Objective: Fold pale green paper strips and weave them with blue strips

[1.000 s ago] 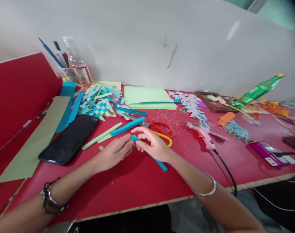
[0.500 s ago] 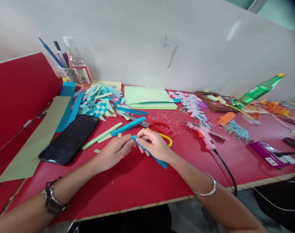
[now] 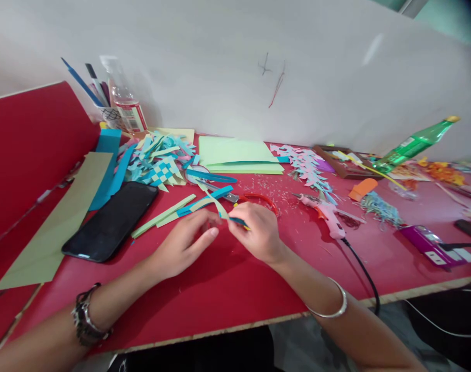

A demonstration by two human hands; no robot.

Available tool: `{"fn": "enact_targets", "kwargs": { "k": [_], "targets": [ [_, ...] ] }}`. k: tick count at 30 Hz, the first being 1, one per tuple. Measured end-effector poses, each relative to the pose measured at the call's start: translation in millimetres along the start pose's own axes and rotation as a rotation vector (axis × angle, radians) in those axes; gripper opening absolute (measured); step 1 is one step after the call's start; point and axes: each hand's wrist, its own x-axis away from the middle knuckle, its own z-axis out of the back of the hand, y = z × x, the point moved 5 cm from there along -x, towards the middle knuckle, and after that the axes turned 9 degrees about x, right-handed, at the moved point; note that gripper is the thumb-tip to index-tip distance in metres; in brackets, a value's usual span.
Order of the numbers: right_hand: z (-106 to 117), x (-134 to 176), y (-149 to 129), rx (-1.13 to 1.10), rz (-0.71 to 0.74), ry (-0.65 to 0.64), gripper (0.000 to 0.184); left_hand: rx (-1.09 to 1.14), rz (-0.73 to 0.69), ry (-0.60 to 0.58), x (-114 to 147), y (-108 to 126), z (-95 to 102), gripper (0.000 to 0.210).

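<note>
The right hand point(image 3: 258, 232) was closed on a blue strip point(image 3: 235, 221), pinching it between thumb and fingers near the middle of the red desk point(image 3: 220, 299). A pale green strip point(image 3: 214, 200) rose from that pinch toward 11 o'clock, crossing another blue strip point(image 3: 204, 201) that lay flat on the desk. The left hand point(image 3: 185, 243) sat just at 9 o'clock of the right one, fingers loosely curled, its fingertips touching or nearly touching the held strip; whether it gripped anything could not be told.

Red-handled scissors point(image 3: 258, 199) lay just at 12 o'clock of the right hand, partly hidden by it. A black phone point(image 3: 111, 222) rested at 9 o'clock of the left hand, well apart, with green strips point(image 3: 161, 216) between them. A heap of woven blue and green paper point(image 3: 158, 165) sat at 11 o'clock, and green sheets point(image 3: 239, 155) lay at 12 o'clock near the wall. A pink glue gun point(image 3: 324, 214) lay at 3 o'clock of the right hand, its black cord running off the desk edge. A green bottle point(image 3: 413, 144) lay tilted at 2 o'clock, far off.
</note>
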Motion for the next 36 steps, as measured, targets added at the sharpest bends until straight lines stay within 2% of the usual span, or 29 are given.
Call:
{"fn": "enact_targets", "kwargs": {
  "k": [2, 6, 10, 13, 15, 17, 20, 22, 25, 33, 36],
  "targets": [
    [-3.3, 2.0, -5.2, 0.085, 0.126, -0.043, 0.011, 0.048, 0.02, -0.057, 1.2, -1.3, -5.0, 0.023],
    [-2.7, 1.2, -13.0, 0.208, 0.269, -0.045, 0.014, 0.089, 0.029, -0.054, 0.9, -3.2, -6.3, 0.022],
    [0.3, -2.1, -19.7, 0.259, 0.346, -0.047, 0.016, 0.107, 0.045, -0.031, -0.9, -4.1, -4.2, 0.023],
    [-1.0, -2.1, -20.0, 0.256, 0.348, -0.057, 0.015, 0.08, 0.073, -0.007, -2.0, -5.9, -2.8, 0.027],
    [-4.2, -1.3, -17.2, 0.206, 0.298, -0.09, 0.011, 0.077, 0.082, -0.005, -2.8, -7.4, -2.9, 0.027],
    [-7.8, -1.0, -11.1, 0.086, 0.166, -0.139, 0.009, 0.082, 0.091, 0.012, -3.4, -9.6, -2.3, 0.028],
    [-14.3, -0.1, 0.1, -0.166, -0.123, -0.252, 0.029, 0.08, 0.119, 0.043, -3.4, -13.5, -0.4, 0.031],
    [-19.4, 0.9, 2.4, -0.291, -0.239, -0.359, 0.029, 0.058, 0.13, 0.038, -2.6, -15.4, 0.1, 0.033],
    [-22.5, 0.0, -0.2, -0.38, -0.261, -0.437, 0.018, 0.018, 0.123, 0.011, -1.5, -16.1, 0.2, 0.037],
    [-30.5, 3.2, -0.9, -0.664, -0.386, -0.505, 0.026, -0.124, 0.14, -0.101, -0.2, -15.8, -5.8, 0.028],
    [-33.5, 4.8, -0.4, -0.745, -0.434, -0.545, 0.025, -0.179, 0.141, -0.101, 0.5, -17.1, -5.9, 0.026]
  ]
}}
